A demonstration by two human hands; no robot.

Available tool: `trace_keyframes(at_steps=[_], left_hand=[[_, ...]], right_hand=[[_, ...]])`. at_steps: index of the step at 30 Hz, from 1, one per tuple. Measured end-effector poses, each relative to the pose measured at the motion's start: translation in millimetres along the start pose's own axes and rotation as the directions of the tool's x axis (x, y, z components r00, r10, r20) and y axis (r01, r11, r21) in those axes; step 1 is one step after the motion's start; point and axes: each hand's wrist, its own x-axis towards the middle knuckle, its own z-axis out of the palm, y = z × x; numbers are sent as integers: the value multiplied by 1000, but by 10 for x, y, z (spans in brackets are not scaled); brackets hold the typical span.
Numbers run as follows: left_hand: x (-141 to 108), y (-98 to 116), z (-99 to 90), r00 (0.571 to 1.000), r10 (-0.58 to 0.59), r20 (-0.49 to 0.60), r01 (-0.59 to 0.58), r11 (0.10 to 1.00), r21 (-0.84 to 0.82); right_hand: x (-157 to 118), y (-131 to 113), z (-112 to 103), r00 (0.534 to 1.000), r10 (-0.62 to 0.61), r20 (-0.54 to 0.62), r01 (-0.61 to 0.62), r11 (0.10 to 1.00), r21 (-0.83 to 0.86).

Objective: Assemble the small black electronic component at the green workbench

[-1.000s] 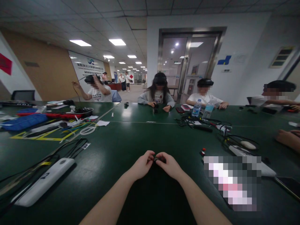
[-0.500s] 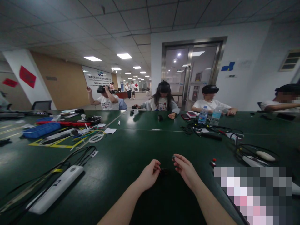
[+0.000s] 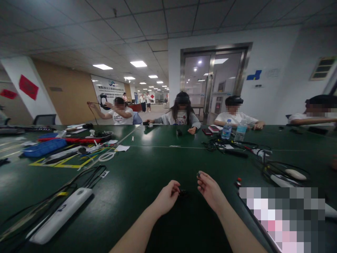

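Note:
My right hand (image 3: pixel 210 192) is closed in a pinch, with a small dark grey piece (image 3: pixel 198 174) between thumb and fingertips. The piece is too small to name. My left hand (image 3: pixel 168 196) has its fingers curled together at a small black object (image 3: pixel 184 193), whose shape is lost against the dark green table (image 3: pixel 147 165). The two hands are apart, the right one slightly higher in view.
At left lies a white power strip (image 3: pixel 61 214) with black cables; behind it are a blue tray (image 3: pixel 44 148) and a coiled white cable (image 3: pixel 106 156). At right are a small red-topped item (image 3: pixel 238 181), bottles (image 3: pixel 226 130) and tangled cables. Several people sit opposite.
My right hand has shifted slightly right, away from my left hand, still pinching the grey piece. My left hand stays nearly still. Across the table, a person has taken off a headset.

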Motion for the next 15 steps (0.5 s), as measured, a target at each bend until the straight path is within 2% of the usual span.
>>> trace_keyframes(at_steps=[9, 13, 15], left_hand=[[-20, 60, -16, 1000, -13, 12, 13, 1000, 6], [-12, 53, -11, 1000, -1, -2, 1, 1000, 10], [6, 29, 2, 1000, 4, -25, -4, 1000, 6]], right_hand=[[-16, 11, -17, 1000, 3, 21, -3, 1000, -10], [0, 24, -16, 1000, -14, 6, 14, 996, -86], [-2, 38, -2, 999, -11, 33, 16, 989, -149]])
